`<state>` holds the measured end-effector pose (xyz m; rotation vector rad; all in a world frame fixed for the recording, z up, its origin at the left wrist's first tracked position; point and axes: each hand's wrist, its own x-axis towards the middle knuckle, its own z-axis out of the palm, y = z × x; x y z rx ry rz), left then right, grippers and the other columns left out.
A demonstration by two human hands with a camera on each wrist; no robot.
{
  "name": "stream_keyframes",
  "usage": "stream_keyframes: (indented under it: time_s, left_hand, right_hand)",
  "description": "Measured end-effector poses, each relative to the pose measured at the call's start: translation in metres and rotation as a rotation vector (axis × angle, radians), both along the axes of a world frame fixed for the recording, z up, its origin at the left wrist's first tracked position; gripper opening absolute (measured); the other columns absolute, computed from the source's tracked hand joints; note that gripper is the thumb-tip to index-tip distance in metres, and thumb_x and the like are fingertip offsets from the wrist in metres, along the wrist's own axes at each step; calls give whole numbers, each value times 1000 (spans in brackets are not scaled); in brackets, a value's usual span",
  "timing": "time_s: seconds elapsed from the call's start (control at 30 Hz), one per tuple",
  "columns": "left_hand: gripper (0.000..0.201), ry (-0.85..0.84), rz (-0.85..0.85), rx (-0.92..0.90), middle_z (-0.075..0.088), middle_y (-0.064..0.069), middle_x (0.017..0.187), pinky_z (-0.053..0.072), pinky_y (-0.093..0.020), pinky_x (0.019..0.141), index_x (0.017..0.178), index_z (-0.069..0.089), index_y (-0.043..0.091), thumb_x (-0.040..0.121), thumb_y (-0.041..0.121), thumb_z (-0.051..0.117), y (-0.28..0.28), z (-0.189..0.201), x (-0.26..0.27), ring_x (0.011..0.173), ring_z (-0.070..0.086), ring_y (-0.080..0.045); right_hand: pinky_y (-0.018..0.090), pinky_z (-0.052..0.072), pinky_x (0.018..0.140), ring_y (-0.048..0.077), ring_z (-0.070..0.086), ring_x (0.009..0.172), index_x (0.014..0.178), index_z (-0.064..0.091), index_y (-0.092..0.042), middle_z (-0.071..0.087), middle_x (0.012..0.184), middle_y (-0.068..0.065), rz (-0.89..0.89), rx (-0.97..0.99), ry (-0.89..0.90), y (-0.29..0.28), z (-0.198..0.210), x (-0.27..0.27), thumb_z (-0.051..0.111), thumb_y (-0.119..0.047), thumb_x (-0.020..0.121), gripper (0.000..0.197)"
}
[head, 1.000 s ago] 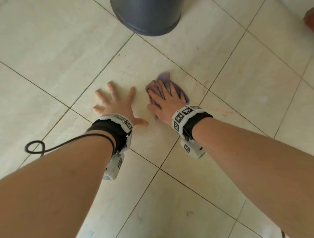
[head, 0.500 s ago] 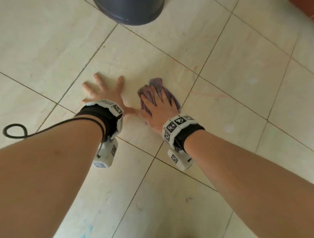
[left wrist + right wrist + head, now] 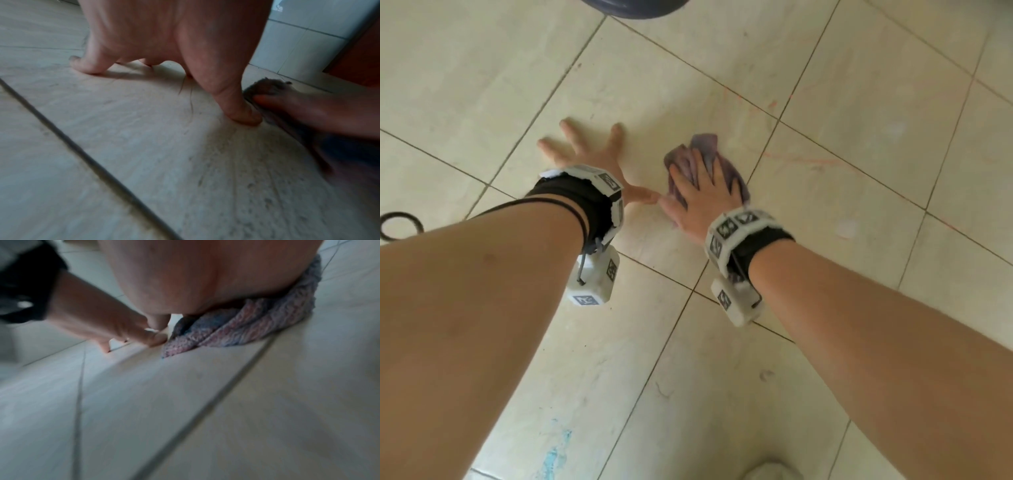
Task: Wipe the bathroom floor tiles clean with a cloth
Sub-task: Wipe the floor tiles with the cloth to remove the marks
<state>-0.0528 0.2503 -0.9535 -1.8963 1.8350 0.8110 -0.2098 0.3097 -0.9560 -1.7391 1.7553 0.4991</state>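
We press purple knitted cloth (image 3: 705, 164) flat under right hand (image 3: 703, 192), fingers straight, on tile right of left hand (image 3: 589, 154), splayed, bracing. Wiping mid-stroke; next, we judge, sweep right toward red marks (image 3: 796, 158).

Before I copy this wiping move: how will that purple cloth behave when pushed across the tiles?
Probably floppy: the cloth lies bunched in soft folds under the right hand. It looks knitted and light, so it likely drags rather than glides on the floor tiles. Loose edges poke past the fingers and may roll under.
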Motion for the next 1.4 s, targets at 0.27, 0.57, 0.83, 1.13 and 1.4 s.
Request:
stream_keyframes:
  time_s: [0.27, 0.57, 0.83, 1.13, 1.4]
  left_hand:
    - [106, 11, -11, -25, -30, -5, 158, 13, -79, 102, 150, -7, 50, 70, 82, 56, 15, -8, -1, 142, -19, -52]
    - [97, 1, -154, -71, -23, -15, 158, 20, -75, 105, 150, -1, 42, 78, 78, 52, 22, -11, -62, 142, -10, -54]
    - [112, -44, -159, 7, -27, -22, 156, 19, -79, 99, 152, -13, 41, 72, 84, 52, 20, -1, -95, 140, -12, -59]
    - [116, -87, -158, 44, -26, -20, 157, 22, -79, 98, 151, -16, 42, 70, 82, 56, 19, 12, -102, 141, -8, -59]
    - [120, -27, -159, 33, -31, -19, 155, 18, -80, 98, 150, -16, 45, 64, 88, 56, 13, -4, -94, 138, -14, -60]
  right_hand:
    - [49, -9, 117, 21, -20, 148, 153, -1, -41, -21, 161, -7, -132, -31, -58, 43, -6, -15, 19, -60, 98, 62]
    - [49, -2, 120, 24, -18, 148, 152, -8, -41, -26, 159, -6, -458, 29, 87, 128, 7, -89, 18, -61, 98, 63]
    - [58, -5, 117, 38, -19, 146, 155, -1, -35, -20, 161, 4, -735, 1, 131, 48, -12, -164, 16, -78, 86, 83]
    - [49, -4, 120, 22, -19, 148, 153, -6, -41, -24, 160, -8, -316, -36, 33, 112, 1, -110, 18, -66, 96, 66]
    - [56, -6, 118, 35, -22, 146, 155, -4, -33, -21, 161, 2, -616, -20, 147, 28, -14, -168, 19, -67, 95, 72]
